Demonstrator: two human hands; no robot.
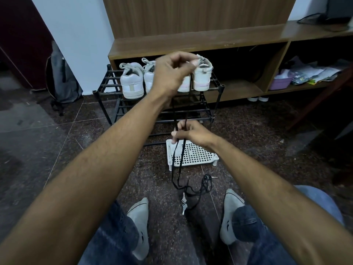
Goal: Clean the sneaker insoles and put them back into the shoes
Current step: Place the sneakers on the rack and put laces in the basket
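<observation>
**Black lace stretched between two hands**

White sneakers (131, 81) are lined up on top of the black shoe rack (217, 88). In front, a black lace (174, 115) is pinched high by the left hand (172, 73) and gripped lower by the right hand (191, 132), above a white perforated tray (198, 153) on the floor.

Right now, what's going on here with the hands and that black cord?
A seated person stretches a black lace between both hands. The left hand pinches it up high, in front of the white sneakers on the black rack. The right hand pinches it lower, above a white perforated tray. The rest of the lace trails onto the floor between the person's socked feet. No insoles are in view.
</observation>
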